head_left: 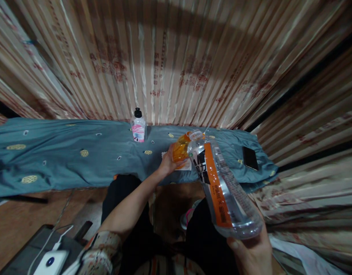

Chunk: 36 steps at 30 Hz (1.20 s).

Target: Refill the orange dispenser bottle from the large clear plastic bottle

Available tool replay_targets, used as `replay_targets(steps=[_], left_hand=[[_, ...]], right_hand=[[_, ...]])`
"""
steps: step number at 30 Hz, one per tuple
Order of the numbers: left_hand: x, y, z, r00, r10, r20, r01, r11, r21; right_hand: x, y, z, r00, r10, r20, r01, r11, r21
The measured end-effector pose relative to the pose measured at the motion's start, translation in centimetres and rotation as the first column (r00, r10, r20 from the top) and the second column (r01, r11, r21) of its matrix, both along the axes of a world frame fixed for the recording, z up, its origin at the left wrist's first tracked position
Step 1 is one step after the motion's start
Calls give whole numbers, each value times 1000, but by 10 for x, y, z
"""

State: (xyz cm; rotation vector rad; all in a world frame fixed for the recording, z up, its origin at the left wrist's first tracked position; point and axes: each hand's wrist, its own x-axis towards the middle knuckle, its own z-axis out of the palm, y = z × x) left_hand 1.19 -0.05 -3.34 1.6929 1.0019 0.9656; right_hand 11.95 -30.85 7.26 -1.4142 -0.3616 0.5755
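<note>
My left hand [167, 162] is wrapped round an orange, see-through bottle or cup [180, 148], tilted over the bench; its exact kind is unclear. In my right hand [252, 248] is a large clear plastic bottle [221, 183] with an orange, black and white label. I grip it near its base, and its neck slants up and left to the mouth of the orange container. The two mouths look close together; whether they touch or liquid passes is hard to see. Under the orange container lies a white paper or tissue [187, 165], partly covered.
A teal pineapple-print cloth [64, 160] covers the long bench. On it stand a clear bottle with a black cap and pink label [138, 128], and a dark phone [250, 158] lies at right. Striped curtains [164, 57] hang behind. A white power bank [51, 262] with a cable sits lower left.
</note>
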Motion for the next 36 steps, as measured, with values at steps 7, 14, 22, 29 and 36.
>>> replay_targets(steps=[7, 14, 22, 29, 36], left_hand=[[-1, -2, 5, 1000, -6, -12, 6, 1000, -4], [-1, 1, -3, 999, -8, 39, 7, 1000, 7], [0, -1, 0, 1000, -4, -2, 4, 1000, -5], [0, -1, 3, 1000, -7, -19, 7, 1000, 0], [0, -1, 2, 1000, 8, -24, -7, 1000, 15]], right_hand=[[5, -3, -6, 999, 26, 18, -26, 1000, 3], [10, -6, -11, 997, 56, 61, -55, 998, -8], [6, -3, -3, 1000, 21, -16, -21, 1000, 1], [12, -8, -13, 996, 55, 76, -51, 998, -45], [9, -7, -9, 999, 38, 31, -37, 999, -27]])
